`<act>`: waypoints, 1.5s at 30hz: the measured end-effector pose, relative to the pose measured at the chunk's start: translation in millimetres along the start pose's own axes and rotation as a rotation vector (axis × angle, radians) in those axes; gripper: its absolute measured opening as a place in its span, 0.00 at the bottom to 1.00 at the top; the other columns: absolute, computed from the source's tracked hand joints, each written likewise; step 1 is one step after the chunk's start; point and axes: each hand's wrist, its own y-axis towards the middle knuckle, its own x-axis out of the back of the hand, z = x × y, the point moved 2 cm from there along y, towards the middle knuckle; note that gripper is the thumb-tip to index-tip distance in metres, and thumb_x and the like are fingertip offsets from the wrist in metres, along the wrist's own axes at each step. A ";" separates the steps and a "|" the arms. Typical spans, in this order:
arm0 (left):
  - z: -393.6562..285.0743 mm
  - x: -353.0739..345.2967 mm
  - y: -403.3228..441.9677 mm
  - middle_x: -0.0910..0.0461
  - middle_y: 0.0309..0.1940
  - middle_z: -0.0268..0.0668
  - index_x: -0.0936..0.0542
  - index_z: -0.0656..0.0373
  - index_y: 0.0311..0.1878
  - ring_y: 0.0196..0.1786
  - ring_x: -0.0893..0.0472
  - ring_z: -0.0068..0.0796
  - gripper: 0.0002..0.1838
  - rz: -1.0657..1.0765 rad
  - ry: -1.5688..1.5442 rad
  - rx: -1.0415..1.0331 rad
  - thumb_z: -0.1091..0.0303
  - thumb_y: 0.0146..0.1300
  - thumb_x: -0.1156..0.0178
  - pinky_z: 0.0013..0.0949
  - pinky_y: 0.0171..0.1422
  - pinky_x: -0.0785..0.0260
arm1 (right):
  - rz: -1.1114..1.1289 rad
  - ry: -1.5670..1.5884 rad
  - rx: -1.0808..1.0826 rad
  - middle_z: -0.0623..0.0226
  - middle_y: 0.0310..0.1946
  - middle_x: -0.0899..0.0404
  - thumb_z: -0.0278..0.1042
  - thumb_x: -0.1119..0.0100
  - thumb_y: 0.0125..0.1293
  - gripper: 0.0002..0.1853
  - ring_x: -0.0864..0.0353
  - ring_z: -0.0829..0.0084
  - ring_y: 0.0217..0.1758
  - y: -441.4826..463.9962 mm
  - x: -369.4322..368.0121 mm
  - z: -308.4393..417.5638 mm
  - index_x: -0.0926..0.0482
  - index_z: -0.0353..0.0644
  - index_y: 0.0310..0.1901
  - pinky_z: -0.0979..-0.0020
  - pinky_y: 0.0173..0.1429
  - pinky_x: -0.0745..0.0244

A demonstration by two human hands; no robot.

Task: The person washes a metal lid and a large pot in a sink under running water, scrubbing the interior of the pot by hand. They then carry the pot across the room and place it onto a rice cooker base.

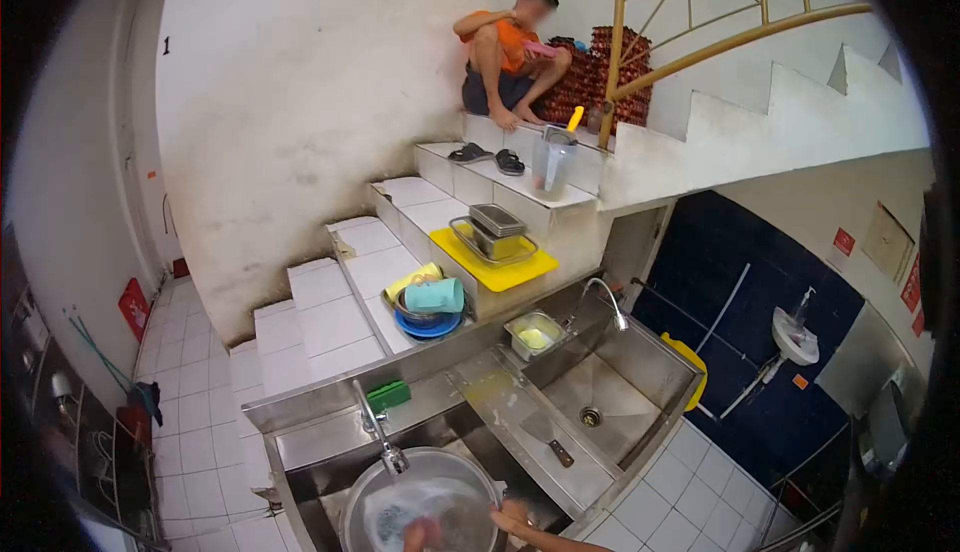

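A large round metal basin (350,512) with cloudy, sudsy water sits in the left sink, under a tap (393,457). My left hand (422,532) reaches into the basin at the bottom edge of the view; it is blurred, and whether its fingers hold anything cannot be made out. At the basin's right rim is my right hand (512,518), its fingers closed over the edge. A green scrubbing sponge (388,395) lies on the ledge behind the basin.
A scraper (560,452) lies on the drainboard beside the right sink (600,392). Bowls and a teal cup (435,296), metal trays on a yellow board (515,274) and a clear jug (550,167) stand on the steps. A person in an orange shirt (505,42) sits higher up.
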 end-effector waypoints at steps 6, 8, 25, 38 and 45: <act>-51.4 29.1 58.2 0.18 0.35 0.51 0.24 0.72 0.46 0.38 0.16 0.41 0.18 -0.148 -0.307 -0.345 0.65 0.70 0.57 0.40 0.42 0.21 | 0.007 -0.065 0.068 0.41 0.39 0.20 0.54 0.47 0.56 0.29 0.21 0.45 0.46 -26.7 -23.2 45.1 0.24 0.30 0.44 0.55 0.52 0.27; -116.4 -12.0 -12.1 0.18 0.32 0.46 0.22 0.69 0.42 0.34 0.17 0.36 0.19 0.044 -0.216 -0.355 0.63 0.71 0.58 0.37 0.38 0.22 | -0.060 -0.100 0.163 0.43 0.31 0.20 0.58 0.50 0.58 0.32 0.18 0.48 0.39 -38.2 -24.1 64.1 0.22 0.28 0.39 0.55 0.47 0.24; -146.8 15.6 -60.7 0.18 0.29 0.38 0.22 0.61 0.41 0.32 0.17 0.29 0.17 -0.100 0.084 -0.251 0.57 0.70 0.52 0.31 0.34 0.24 | -0.060 -0.085 0.430 0.39 0.28 0.21 0.54 0.41 0.54 0.29 0.20 0.43 0.34 -91.8 -5.2 145.1 0.29 0.30 0.41 0.50 0.42 0.26; 92.7 155.0 -104.2 0.29 0.58 0.58 0.31 0.62 0.61 0.61 0.29 0.53 0.35 -0.395 0.840 0.471 0.42 0.61 0.49 0.49 0.62 0.35 | -0.160 -0.192 0.397 0.53 0.21 0.21 0.50 0.34 0.48 0.23 0.19 0.52 0.28 -79.8 27.5 182.4 0.26 0.37 0.35 0.57 0.35 0.27; 168.6 96.8 -38.8 0.26 0.52 0.61 0.47 0.61 0.71 0.55 0.25 0.57 0.42 -0.538 0.554 0.273 0.44 0.62 0.49 0.49 0.58 0.31 | -0.340 -0.238 0.473 0.61 0.15 0.26 0.44 0.30 0.51 0.19 0.27 0.74 0.17 -92.4 86.6 211.5 0.28 0.38 0.30 0.69 0.22 0.36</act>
